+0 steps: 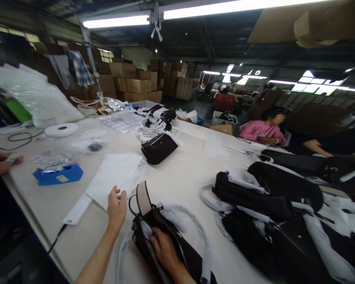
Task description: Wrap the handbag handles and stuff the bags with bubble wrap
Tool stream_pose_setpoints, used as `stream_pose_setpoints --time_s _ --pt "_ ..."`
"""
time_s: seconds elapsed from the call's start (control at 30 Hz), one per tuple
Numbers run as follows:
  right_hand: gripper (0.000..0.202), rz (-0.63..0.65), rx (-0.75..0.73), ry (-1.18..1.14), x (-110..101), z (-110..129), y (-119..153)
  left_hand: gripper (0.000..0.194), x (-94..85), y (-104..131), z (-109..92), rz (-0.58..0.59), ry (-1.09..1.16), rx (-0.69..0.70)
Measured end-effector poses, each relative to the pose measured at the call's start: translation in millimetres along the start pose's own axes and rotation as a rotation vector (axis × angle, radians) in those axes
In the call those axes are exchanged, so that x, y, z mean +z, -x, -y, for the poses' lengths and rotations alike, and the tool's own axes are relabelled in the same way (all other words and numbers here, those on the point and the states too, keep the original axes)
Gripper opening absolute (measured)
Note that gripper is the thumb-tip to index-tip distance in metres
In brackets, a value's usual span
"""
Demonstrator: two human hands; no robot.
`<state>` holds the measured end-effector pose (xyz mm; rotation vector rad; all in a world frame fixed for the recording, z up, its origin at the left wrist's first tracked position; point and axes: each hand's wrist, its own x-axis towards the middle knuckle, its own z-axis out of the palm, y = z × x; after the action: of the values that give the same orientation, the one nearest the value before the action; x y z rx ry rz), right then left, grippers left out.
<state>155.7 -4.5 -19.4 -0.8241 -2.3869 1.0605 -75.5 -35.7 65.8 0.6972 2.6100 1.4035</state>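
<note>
A dark handbag (189, 256) lies in front of me with its top unzipped, and pale plastic stuffing (146, 228) shows inside. My right hand (165, 248) reaches into the opening, fingers stretched down along the inside; the fingertips are partly hidden. To the left of the bag, my left hand (116, 205) is raised off the table, thumb apart from the loosely bent fingers, with nothing in it. A beige strap piece (144, 197) stands up at the bag's far end. The handle (199, 225) is wrapped in white film.
Several dark handbags (260, 236) are heaped on the right; another bag (159, 149) stands farther back. White sheets (114, 173), a power strip (78, 211) and a blue tape dispenser (58, 174) lie on the left. Another person's hands (2, 163) show at far left; a person in pink (258, 130) sits at right.
</note>
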Motion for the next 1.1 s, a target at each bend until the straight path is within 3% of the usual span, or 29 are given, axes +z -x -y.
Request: stream_pose_setpoints --time_s 0.07,0.13,0.27,0.33,0.4,0.53,0.67,0.77,0.83,0.97,1.1 --pt "0.042 0.038 0.019 -0.004 -9 16 -7 0.045 -12.1 20 -13 0.048 0.029 0.164" --pt "0.043 0.088 0.02 -0.036 -34 36 -3 0.035 -22.3 46 -27 0.207 0.065 0.34" --pt "0.037 0.185 0.092 -0.325 -119 70 48 0.026 -28.7 103 -46 0.598 0.022 0.644" --pt "0.039 0.101 0.23 -0.574 -158 70 91 0.028 -25.1 125 -49 0.765 -0.073 0.751" --pt "0.044 -0.067 0.373 -0.779 -183 60 142 0.027 -18.5 141 -49 0.893 -0.156 0.803" --pt "0.049 -0.449 0.664 -0.825 -192 32 255 0.035 -1.3 157 -44 1.125 -0.274 0.878" --pt "0.061 -0.85 1.025 -0.808 -160 25 362 0.059 18.7 154 -29 1.27 -0.442 0.977" --pt "0.063 -1.163 1.265 -0.796 -114 31 431 0.051 36.5 146 -17 1.288 -0.543 1.097" --pt "0.061 -1.294 1.394 -0.79 -75 37 470 0.045 48.0 143 -12 1.272 -0.581 1.191" --pt "0.053 -1.391 1.631 -0.781 17 53 524 0.048 64.2 144 -4 1.228 -0.706 1.323" --pt "0.041 -1.361 1.836 -0.758 94 65 546 0.052 75.6 147 12 1.164 -0.776 1.41"
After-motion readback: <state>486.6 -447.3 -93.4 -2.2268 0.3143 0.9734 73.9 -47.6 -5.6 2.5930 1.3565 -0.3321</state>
